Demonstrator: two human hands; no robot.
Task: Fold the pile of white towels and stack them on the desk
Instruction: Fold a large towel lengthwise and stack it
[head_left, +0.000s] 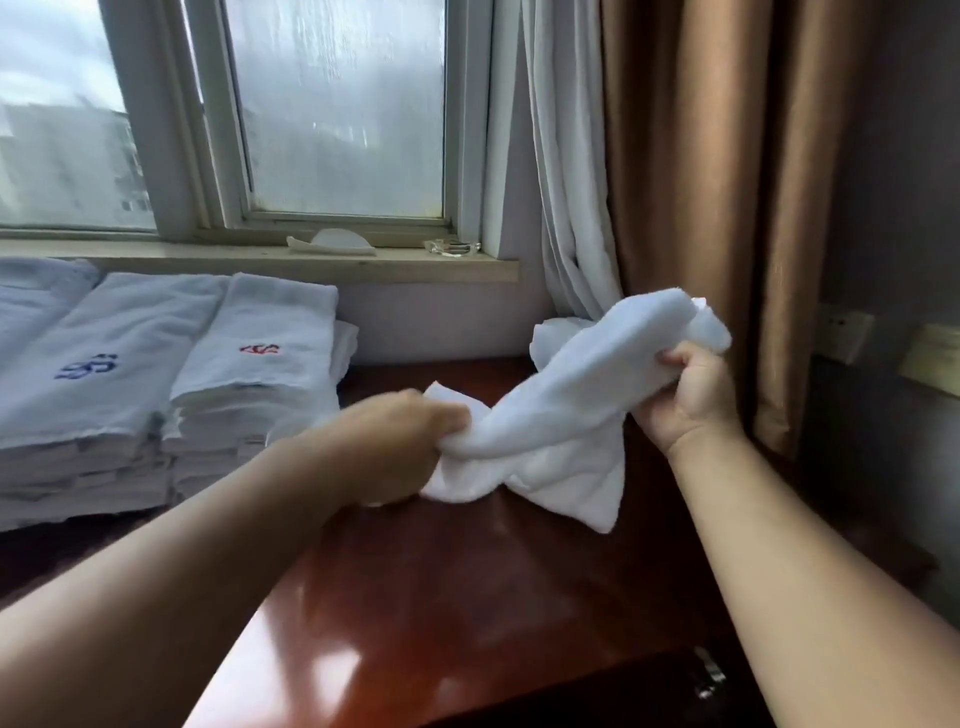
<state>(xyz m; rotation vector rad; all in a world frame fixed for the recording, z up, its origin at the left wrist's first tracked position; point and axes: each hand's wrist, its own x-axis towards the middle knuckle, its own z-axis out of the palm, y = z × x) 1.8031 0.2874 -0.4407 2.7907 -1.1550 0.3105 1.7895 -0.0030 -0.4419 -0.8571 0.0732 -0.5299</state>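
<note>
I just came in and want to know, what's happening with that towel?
A person is holding a white towel over the desk with both hands. The left hand grips one bunched end and the right hand grips the other end, held higher. The towel is crumpled, not folded yet. To the left, below the window, folded towels sit in stacks.

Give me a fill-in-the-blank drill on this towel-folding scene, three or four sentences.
The left hand and right hand both grip one bunched ____ towel. The nearest stack shows ____ stitching on top. The middle stack shows ____ stitching. The heavy curtain is ____.
Missing words: white, red, blue, brown.
</note>
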